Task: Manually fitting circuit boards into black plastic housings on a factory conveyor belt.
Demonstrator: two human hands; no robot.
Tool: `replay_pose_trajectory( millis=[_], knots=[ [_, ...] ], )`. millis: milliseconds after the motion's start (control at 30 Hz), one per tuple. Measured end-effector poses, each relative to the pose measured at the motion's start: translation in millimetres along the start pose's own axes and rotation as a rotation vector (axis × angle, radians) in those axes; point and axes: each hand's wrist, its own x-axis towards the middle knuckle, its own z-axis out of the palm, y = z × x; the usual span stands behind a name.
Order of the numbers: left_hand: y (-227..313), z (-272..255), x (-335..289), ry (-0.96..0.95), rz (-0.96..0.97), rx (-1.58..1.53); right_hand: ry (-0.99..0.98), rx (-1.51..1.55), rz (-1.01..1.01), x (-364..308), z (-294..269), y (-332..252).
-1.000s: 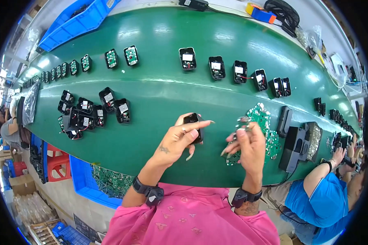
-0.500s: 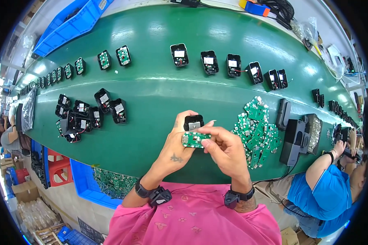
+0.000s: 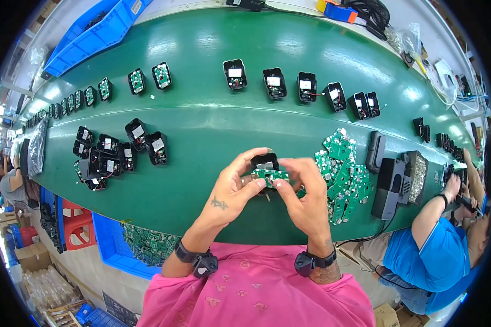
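Now your left hand (image 3: 233, 186) grips a black case (image 3: 264, 159), its thumb on the green circuit board (image 3: 271, 175) across the opening. Your right hand (image 3: 306, 197) holds that board's right end, near the loose board pile (image 3: 341, 182).

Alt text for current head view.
A person's left hand holds an open black case and the right hand a green circuit board across it, over a green workbench. A pile of loose boards lies at right; more open cases cluster at left and line up beyond.
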Motion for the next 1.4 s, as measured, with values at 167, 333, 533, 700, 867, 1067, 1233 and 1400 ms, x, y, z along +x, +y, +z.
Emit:
replay_pose_trajectory(
  millis=[167,333,533,700,867,1067,1233,1400],
  knots=[
    [2,4,-1,0.003,-0.096,-0.072,-0.021,-0.027,-0.303,3,0,8],
    [-2,13,-3,-0.058,-0.033,-0.009,-0.022,0.018,-0.333,3,7,14],
    [-2,24,-10,0.089,0.149,0.064,0.372,-0.237,-0.440,-11,23,3],
    [-3,29,-13,0.292,0.395,0.409,0.392,-0.311,-0.550,-10,24,-5],
    [3,22,-13,0.285,0.505,0.489,0.076,-0.182,-0.452,-4,6,-19],
    [19,19,-18,0.171,0.497,0.624,-0.080,-0.195,-0.382,-3,-9,-28],
    [24,18,-17,0.099,0.590,0.847,-0.124,-0.191,-0.296,-3,-12,-32],
    [14,17,-14,0.115,0.627,0.941,-0.098,-0.216,-0.295,-1,-4,-24]
  ],
)
